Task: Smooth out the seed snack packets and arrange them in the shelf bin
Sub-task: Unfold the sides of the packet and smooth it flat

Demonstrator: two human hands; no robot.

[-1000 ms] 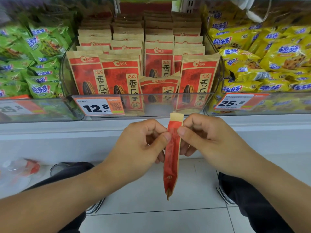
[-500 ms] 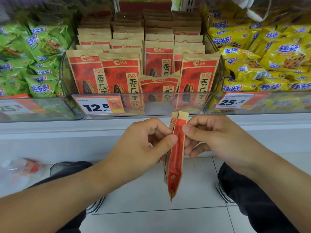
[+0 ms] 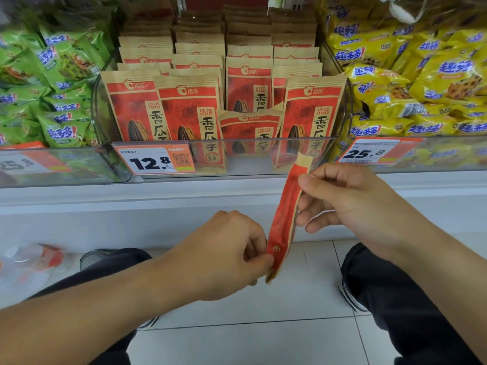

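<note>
Stretching a seed packet (image 3: pixel 286 219) between two pinches, seen edge-on in front of the shelf. The right hand (image 3: pixel 350 204) grips it near the kraft-paper top, thumb on the red face and fingers curled behind; the left hand (image 3: pixel 226 254) pinches the bottom corner down low. Held at opposite ends like that, the packet gets pulled taut along its length, which looks like the way to draw creases out of it, and I'd judge the smoothing step is in hand right now.

It hangs tilted, top leaning right, out over the tiled floor (image 3: pixel 263 343), just below the clear bin (image 3: pixel 263 156) it belongs in. Inside that bin the matching red packets stand upright in rows, faces forward, so shoppers can read them. One short packet (image 3: pixel 250 127) sits slumped lower in the front row, and that gap is probably where this one goes.

Green snack bags (image 3: pixel 52 83) fill the left neighbour, yellow bags (image 3: pixel 421 83) the right, and a price tag (image 3: pixel 155 160) is clipped to the bin's front.
</note>
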